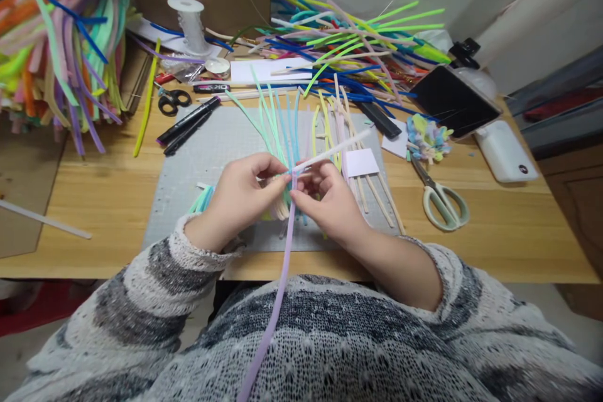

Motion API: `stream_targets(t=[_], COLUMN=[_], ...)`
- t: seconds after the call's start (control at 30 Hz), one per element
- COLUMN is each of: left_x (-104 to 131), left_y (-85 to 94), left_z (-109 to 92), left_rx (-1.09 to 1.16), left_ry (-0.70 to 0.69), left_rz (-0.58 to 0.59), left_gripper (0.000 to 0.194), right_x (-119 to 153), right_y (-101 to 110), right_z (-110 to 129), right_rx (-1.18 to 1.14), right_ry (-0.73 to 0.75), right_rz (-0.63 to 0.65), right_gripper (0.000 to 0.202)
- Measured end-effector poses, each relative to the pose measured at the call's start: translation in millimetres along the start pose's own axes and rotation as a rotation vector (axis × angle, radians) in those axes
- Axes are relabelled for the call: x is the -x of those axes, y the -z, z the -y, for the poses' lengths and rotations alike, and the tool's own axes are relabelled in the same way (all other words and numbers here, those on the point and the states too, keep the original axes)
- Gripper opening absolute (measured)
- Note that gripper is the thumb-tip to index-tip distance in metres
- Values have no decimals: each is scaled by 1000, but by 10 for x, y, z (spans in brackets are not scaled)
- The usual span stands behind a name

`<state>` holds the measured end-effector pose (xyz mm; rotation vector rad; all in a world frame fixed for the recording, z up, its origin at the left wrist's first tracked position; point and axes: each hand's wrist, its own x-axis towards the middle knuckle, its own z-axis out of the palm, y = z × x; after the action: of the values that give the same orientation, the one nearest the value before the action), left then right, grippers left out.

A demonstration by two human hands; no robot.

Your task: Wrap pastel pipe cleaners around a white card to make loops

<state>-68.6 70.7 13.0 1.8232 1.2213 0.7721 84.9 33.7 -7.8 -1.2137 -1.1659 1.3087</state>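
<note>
My left hand is closed, thumb and forefinger pinching pipe cleaners where they cross above the grey cutting mat. With its thumb and fingers, my right hand grips a lilac pipe cleaner, whose long end hangs down over my sweater. A whitish pipe cleaner slants up to the right from the crossing. Behind my fingers fan out mint green pipe cleaners and light blue pipe cleaners; I cannot tell which of them are held. Yellow pipe cleaners lie just beyond my right hand.
A big bundle of coloured pipe cleaners stands at left; a loose pile lies at the back. Around the mat are black scissors, markers, a white spool, pale-handled scissors, a phone and a white device.
</note>
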Motion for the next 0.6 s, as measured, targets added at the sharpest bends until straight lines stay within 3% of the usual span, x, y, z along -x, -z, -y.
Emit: stream_targets(t=[0.1,0.2,0.37,0.6], left_x=[30,19,-58,-95], left_y=[-10,12,82,95], left_z=[-38,-40,-19,-26], left_rx=[-103,-93,232,444], left_ry=[-99,-115,60,208], left_rz=[-119,-216,-239,-208], left_gripper=[9,8,15,19], right_x=[28,28,-70,-238], right_y=[-27,-23,154,527], right_z=[15,50,233,381], right_rx=[-1,-190,-524,-479], right_ry=[-29,-97,-274,-348], right_rz=[49,111,300,550], right_gripper=[42,43,44,36])
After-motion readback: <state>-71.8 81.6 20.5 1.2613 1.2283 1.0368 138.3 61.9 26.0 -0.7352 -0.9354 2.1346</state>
